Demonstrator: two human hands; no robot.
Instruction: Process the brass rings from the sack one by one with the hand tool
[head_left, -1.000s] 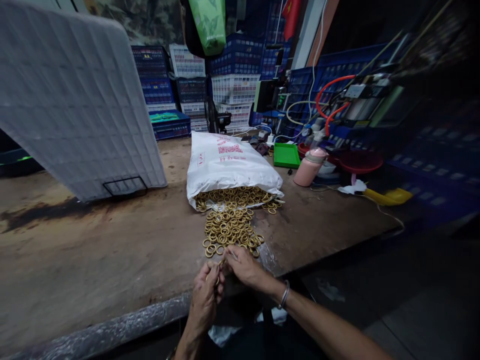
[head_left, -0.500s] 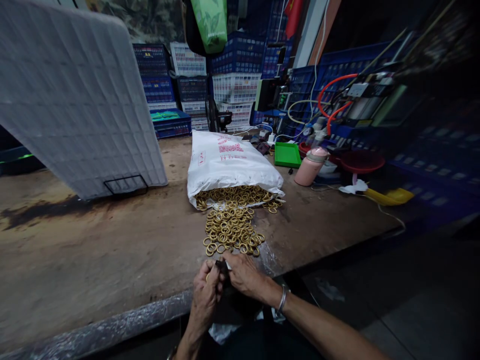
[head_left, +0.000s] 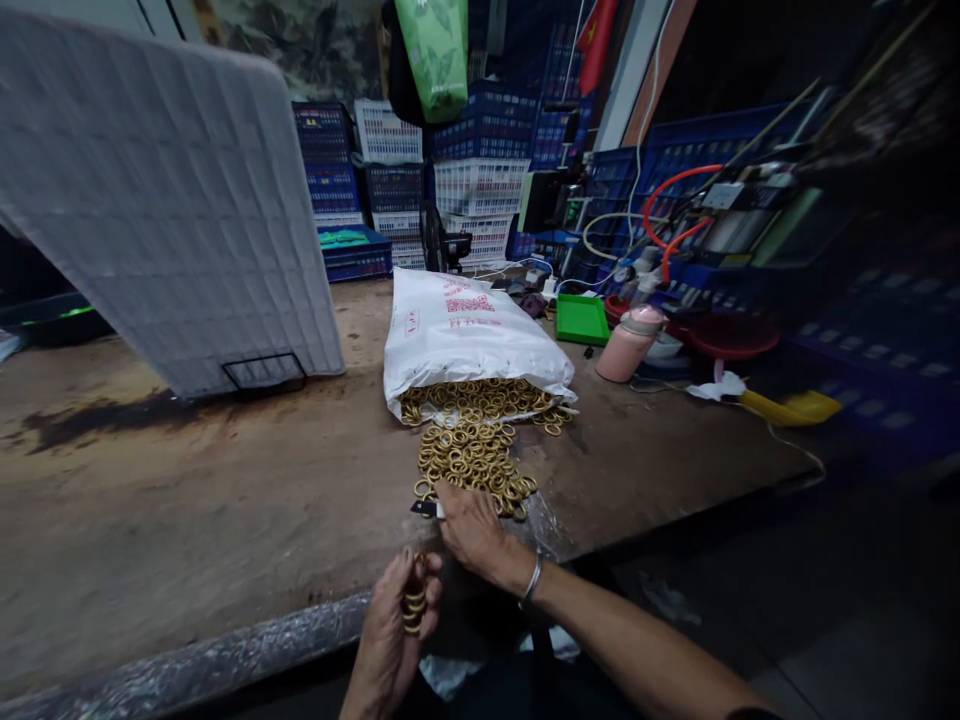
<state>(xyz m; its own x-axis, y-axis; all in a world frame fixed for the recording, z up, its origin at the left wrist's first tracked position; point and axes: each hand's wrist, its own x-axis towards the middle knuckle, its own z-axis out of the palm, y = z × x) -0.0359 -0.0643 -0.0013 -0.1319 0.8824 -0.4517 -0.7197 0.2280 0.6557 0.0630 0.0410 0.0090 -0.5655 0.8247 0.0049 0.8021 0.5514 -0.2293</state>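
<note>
Several gold-coloured rings [head_left: 412, 605] are stacked in the curled fingers of my left hand [head_left: 384, 628], which is low in front of the table edge. My right hand [head_left: 484, 540] grips a small knife [head_left: 424, 508]; its dark blade points left and a bit of pale handle shows. The fingers of that hand touch the near edge of a loose pile of gold rings [head_left: 469, 455] on the table. Behind the pile lies a white woven sack [head_left: 480, 340] with red print, its mouth facing me and more rings spilling out. The right fingertips are partly hidden.
At left a large white padded panel [head_left: 172, 210] stands upright on the wooden table [head_left: 225, 500]. Right of the sack are a green tray [head_left: 583, 319], a pink bottle [head_left: 630, 345] and a machine with red hoses [head_left: 739, 215]. Stacked crates [head_left: 480, 185] line the back.
My hands have moved apart. The right hand with the knife has gone forward to the ring pile; the left has dropped lower, its rings now showing. The camera view has shifted slightly.
</note>
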